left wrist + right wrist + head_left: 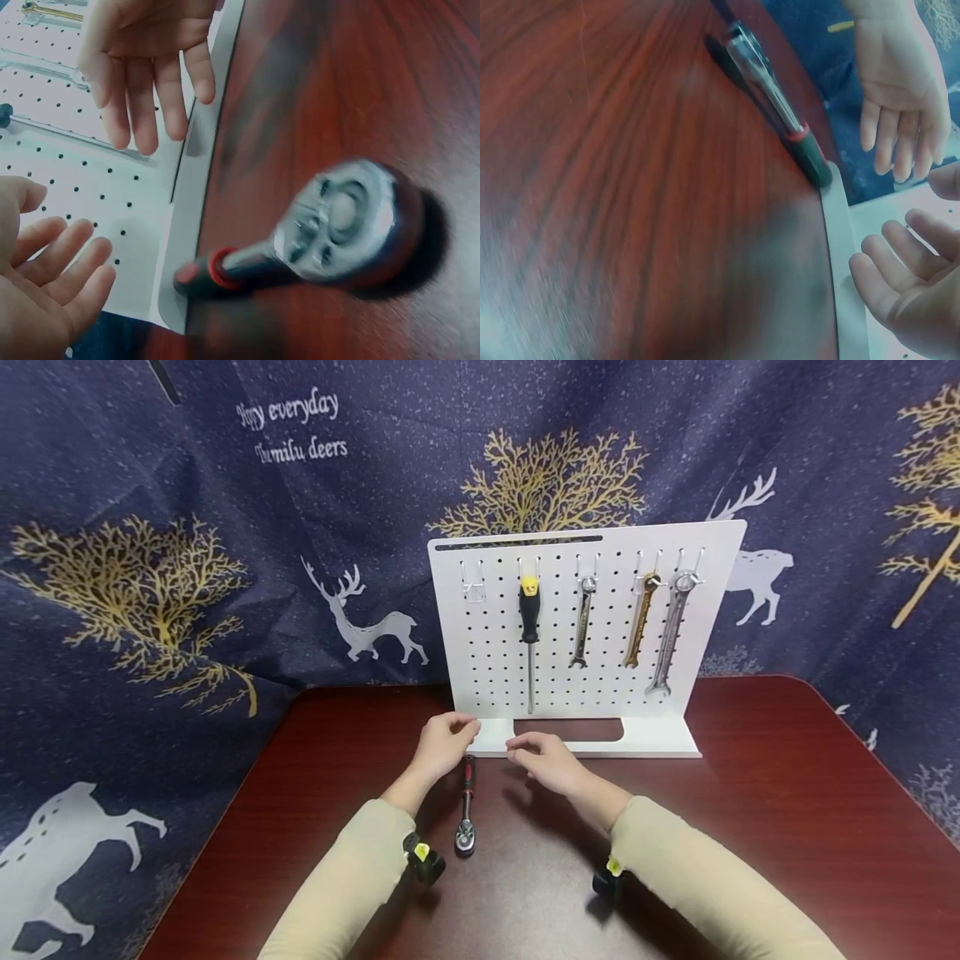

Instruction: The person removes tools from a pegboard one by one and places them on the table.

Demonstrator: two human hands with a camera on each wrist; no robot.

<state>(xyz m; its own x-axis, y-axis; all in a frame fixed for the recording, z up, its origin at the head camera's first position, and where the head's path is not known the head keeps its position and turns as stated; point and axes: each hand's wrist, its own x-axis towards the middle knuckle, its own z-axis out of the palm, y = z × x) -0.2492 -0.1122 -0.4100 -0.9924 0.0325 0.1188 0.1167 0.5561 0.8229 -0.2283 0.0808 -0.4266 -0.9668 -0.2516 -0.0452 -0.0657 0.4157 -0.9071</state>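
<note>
A ratchet wrench (466, 806) with a black and red handle lies on the table, its round chrome head toward me and its handle end at the pegboard's base. Just above that handle end is my left hand (442, 743), fingers loosely bent and holding nothing. My right hand (551, 762) hovers by the front edge of the base, its relaxed fingers pointing left, also with nothing in them. In the left wrist view the ratchet wrench (337, 221) looms large below both palms. The right wrist view shows the ratchet wrench (776, 101) beyond the hands.
A white pegboard (480, 677) stands at the back of the table (765, 810). From it hang a screwdriver (530, 618), a small wrench (582, 622), a gold wrench (641, 622) and a larger wrench (671, 635). At its upper left is a hook (473, 591) bearing no tool.
</note>
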